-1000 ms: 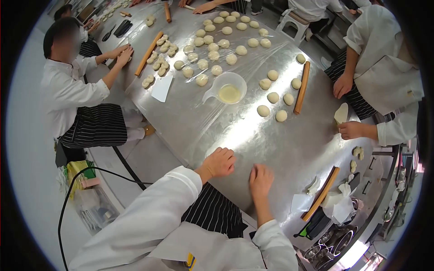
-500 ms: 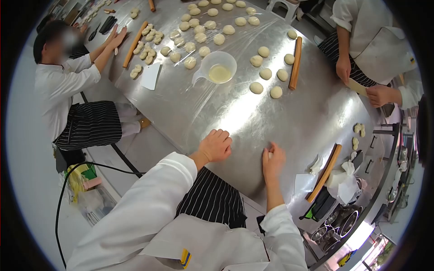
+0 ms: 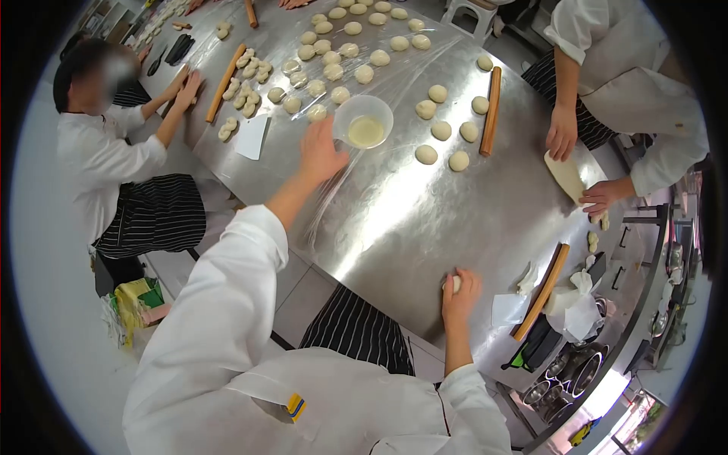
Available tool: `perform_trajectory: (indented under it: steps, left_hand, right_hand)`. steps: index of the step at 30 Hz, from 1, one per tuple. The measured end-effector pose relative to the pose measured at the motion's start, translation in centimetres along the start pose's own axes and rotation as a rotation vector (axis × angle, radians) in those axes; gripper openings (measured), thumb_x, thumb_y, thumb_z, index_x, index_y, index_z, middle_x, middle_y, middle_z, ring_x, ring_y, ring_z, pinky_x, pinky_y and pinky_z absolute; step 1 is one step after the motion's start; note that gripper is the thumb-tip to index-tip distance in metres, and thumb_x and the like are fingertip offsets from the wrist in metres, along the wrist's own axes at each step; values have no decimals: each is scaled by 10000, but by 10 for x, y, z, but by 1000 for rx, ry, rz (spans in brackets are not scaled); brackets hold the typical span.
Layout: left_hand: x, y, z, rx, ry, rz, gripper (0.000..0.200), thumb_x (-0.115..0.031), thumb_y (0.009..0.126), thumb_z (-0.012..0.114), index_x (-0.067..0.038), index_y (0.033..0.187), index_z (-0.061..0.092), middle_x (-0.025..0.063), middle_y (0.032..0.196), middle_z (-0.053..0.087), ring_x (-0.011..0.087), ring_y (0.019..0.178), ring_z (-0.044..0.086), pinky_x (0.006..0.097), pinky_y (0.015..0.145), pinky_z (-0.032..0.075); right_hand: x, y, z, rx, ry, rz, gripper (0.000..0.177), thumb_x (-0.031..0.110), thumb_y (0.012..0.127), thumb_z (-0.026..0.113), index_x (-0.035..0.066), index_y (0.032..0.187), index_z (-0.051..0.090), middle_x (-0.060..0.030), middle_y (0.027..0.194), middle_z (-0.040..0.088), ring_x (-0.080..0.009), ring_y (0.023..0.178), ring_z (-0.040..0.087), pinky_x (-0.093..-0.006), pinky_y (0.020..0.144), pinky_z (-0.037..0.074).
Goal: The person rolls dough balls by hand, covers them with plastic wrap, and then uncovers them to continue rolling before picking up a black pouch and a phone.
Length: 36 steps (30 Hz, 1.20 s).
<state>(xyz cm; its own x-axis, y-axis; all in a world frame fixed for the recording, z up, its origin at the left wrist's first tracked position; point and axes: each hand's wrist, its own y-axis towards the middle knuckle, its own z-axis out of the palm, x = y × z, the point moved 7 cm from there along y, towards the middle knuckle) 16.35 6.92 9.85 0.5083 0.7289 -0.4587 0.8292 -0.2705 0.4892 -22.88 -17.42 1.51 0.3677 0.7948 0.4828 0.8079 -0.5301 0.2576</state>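
We have hands well apart: left hand (image 3: pixel 322 152) at the cup's (image 3: pixel 384 121) handle side, can't tell if gripping, right hand (image 3: pixel 461 297) curled round a dough piece (image 3: pixel 456 283) over the steel table (image 3: pixel 387 265), presumably to keep it contained.

White sleeves (image 3: pixel 227 258) and a black apron (image 3: pixel 360 330) with fine white stripes dress you at lower centre, where a blue-and-yellow tag (image 3: pixel 296 408) brightens your white front (image 3: pixel 349 387). Across the silver-grey table (image 3: pixel 394 227), plain cream dough balls (image 3: pixel 426 155) dot the upper centre near your translucent, whitish jug (image 3: pixel 382 114) of pale yellow liquid (image 3: pixel 366 132); a cream dough piece (image 3: pixel 456 283) shows below, right of centre. Before you, orange-brown rolling pins (image 3: pixel 491 110) run at upper left, upper right and lower right, with a white scraper (image 3: pixel 252 138) at upper left. At left, a co-worker's black apron (image 3: pixel 155 216) echoes your white stripes.
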Motion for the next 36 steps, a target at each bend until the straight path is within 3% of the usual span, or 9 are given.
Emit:
perform_trajectory:
  steps: [2, 6, 15, 18, 20, 27, 31, 34, 36]
  left_hand:
    - [22, 12, 34, 607, -38, -329, 418, -142, 806, 697, -27, 1189, 576, 248, 1132, 666, 420, 1105, 631, 529, 968, 471]
    - [45, 3, 62, 559, -61, -327, 352, -155, 818, 678, -13, 1126, 584, 257, 1006, 693, 429, 981, 668, 530, 872, 504]
    - [-37, -53, 74, 585, -334, -170, 237, -104, 830, 684, 6, 985, 543, 258, 884, 641, 485, 871, 620, 541, 752, 496]
    - [-56, -70, 65, 531, -342, -201, 204, -73, 832, 675, -1, 948, 523, 255, 866, 628, 482, 855, 613, 541, 731, 482]
    - [-60, -83, 59, 497, -392, -349, 199, -54, 829, 668, 0, 958, 527, 256, 864, 624, 481, 853, 612, 531, 719, 478]
    - [-54, -149, 38, 482, -433, -369, 209, -33, 810, 665, 11, 969, 536, 242, 867, 615, 476, 842, 604, 519, 719, 479]
    - [-77, -175, 31, 643, -423, -248, 194, -22, 802, 643, 8, 961, 536, 238, 892, 601, 452, 855, 597, 509, 740, 478]
    - [-107, -180, 41, 704, -434, -175, 224, -64, 807, 653, 2, 998, 556, 238, 951, 604, 433, 925, 595, 500, 798, 481]
    - [-115, -175, 41, 749, -414, -127, 268, -101, 809, 669, -3, 1041, 578, 237, 1011, 614, 424, 985, 597, 495, 847, 486]
  right_hand:
    - [2, 2, -2, 18, -6, -4, 359, 228, 833, 786, 88, 1140, 667, -125, 1129, 616, -355, 1063, 556, -469, 940, 437]
    - [23, 7, -5, 124, -59, -48, 360, 257, 801, 809, 116, 1103, 674, -106, 1113, 594, -344, 1061, 547, -475, 934, 435]
    - [10, 2, 5, 80, -87, 32, 278, 245, 804, 796, 128, 1028, 679, -96, 1108, 585, -333, 1047, 555, -466, 915, 442]
    - [10, 2, 6, 72, -61, 54, 278, 243, 801, 793, 130, 1027, 678, -97, 1110, 586, -330, 1048, 559, -465, 913, 443]
    - [10, 3, 5, 74, -68, 61, 282, 244, 800, 793, 131, 1031, 677, -97, 1110, 587, -330, 1051, 560, -465, 913, 444]
    - [13, 5, 1, 74, -89, 35, 305, 224, 802, 795, 140, 1066, 667, -77, 1114, 593, -318, 1049, 572, -461, 899, 454]
    - [6, 4, -1, 16, -66, 21, 282, 188, 832, 771, 128, 1086, 665, -84, 1118, 607, -325, 1036, 579, -453, 898, 459]
    - [-25, -3, -3, 4, 136, 164, 219, 149, 857, 743, 99, 1059, 674, -110, 1090, 623, -343, 1021, 583, -449, 902, 463]
    - [-46, 4, -29, -153, 139, 374, 156, 122, 870, 727, 66, 1008, 680, -136, 1063, 638, -362, 1021, 583, -458, 913, 466]
